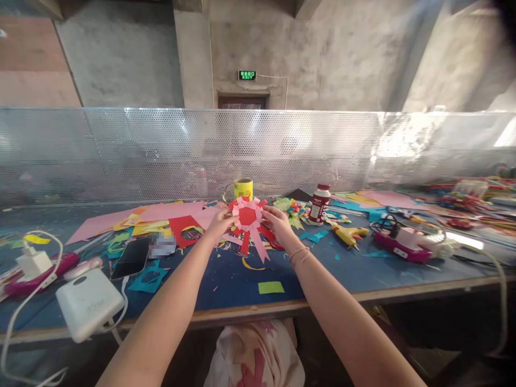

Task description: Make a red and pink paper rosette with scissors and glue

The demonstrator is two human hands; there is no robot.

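Between my two hands is a paper rosette [247, 216], with a red centre, a ring of pink and red folded strips, and red and pink tails hanging down. My left hand [220, 224] grips its left edge, and my right hand [277, 223] pinches the right edge. It is held up above the blue table. Just behind it stands a yellow tin [243, 189]. Below, nearer the table's front edge, lie a lime-green paper piece [271, 287] and a curved yellow strip [253, 264].
Left are a phone [131, 258], a white power bank [90, 304] and cables. On the right stand a maroon-and-white bottle [320, 204], a yellow glue gun [349, 234] and a magenta power strip [401, 246]. Paper scraps spread across the table; a perforated metal screen [161, 156] runs behind.
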